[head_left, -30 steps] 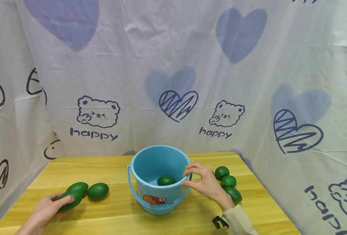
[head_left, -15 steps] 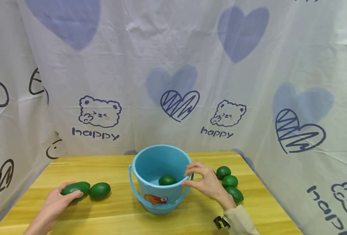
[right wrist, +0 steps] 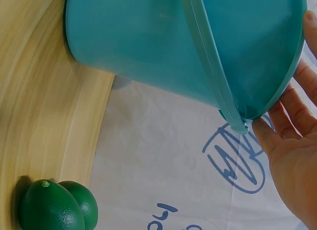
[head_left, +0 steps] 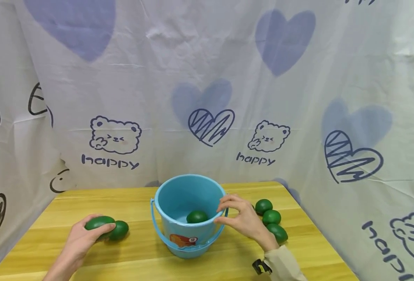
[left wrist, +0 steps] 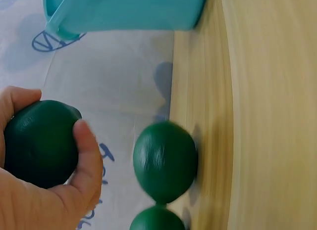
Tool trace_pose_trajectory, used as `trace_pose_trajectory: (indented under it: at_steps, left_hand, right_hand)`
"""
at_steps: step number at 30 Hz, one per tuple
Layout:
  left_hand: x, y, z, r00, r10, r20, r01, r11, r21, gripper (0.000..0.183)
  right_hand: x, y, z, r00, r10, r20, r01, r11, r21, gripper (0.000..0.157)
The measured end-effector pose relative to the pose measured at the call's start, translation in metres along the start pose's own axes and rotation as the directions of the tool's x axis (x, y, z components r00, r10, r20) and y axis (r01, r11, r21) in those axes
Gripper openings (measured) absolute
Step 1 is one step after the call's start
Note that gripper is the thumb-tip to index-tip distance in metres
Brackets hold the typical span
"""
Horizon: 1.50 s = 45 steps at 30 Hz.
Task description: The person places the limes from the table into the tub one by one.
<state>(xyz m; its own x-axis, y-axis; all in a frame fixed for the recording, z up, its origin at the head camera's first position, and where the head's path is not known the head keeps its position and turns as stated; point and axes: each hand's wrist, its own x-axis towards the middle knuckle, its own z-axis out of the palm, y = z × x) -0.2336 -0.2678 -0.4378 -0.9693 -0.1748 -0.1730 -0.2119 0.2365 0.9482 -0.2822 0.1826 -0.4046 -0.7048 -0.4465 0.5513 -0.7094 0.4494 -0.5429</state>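
Note:
My left hand (head_left: pixel 84 232) holds a green lime (left wrist: pixel 42 143) between thumb and fingers, raised above the table at the left. Close by, another lime (head_left: pixel 120 231) rests on the table; the left wrist view shows a further lime (left wrist: pixel 157 220) beside it, cut off by the frame. In the middle stands a light blue bucket (head_left: pixel 189 234), upright, with one lime (head_left: pixel 197 217) inside and its handle hanging down in front. My right hand (head_left: pixel 242 216) grips the bucket's right rim, thumb outside near the handle joint. In the right wrist view, this thumb (right wrist: pixel 267 136) touches the rim.
Several limes (head_left: pixel 271 217) lie in a row to the right of the bucket, behind the right forearm. The wooden table (head_left: pixel 137 265) ends at a printed cloth curtain (head_left: pixel 158 117) at the back and sides.
My left hand has lifted its lime and carried it rightward, so it now overlaps the lime lying on the table. The right hand stays at the bucket rim.

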Motion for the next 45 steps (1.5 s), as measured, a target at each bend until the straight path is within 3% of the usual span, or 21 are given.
trace_pose_trajectory:
  at_steps: [13,21,30,41,45]
  left_hand:
    - [0.004,0.011,0.033,0.992,0.095,-0.084,-0.099,0.994,-0.04,0.054]
    - [0.002,0.023,0.051,0.985,0.114,-0.133,-0.123,0.991,-0.058,0.061]
    - [0.0,0.034,0.071,0.97,0.207,-0.128,-0.218,0.973,-0.076,0.057]
    - [-0.008,0.054,0.084,0.934,0.317,-0.166,-0.334,0.939,-0.085,0.063]
    - [-0.012,0.06,0.089,0.903,0.393,-0.171,-0.409,0.91,-0.07,0.063]
  right_hand:
    - [-0.002,-0.002,0.001,1.0,0.021,0.002,-0.021,1.0,-0.002,0.026]
    - [-0.001,-0.001,0.002,1.0,0.029,-0.001,-0.029,1.0,0.006,0.019]
    - [-0.002,-0.001,0.001,1.0,0.021,-0.009,-0.021,1.0,-0.003,0.021]
    - [-0.002,-0.001,0.001,1.0,0.023,-0.003,-0.023,1.0,0.001,0.022]
    - [-0.002,-0.001,0.001,1.0,0.029,0.001,-0.029,1.0,0.005,0.024]
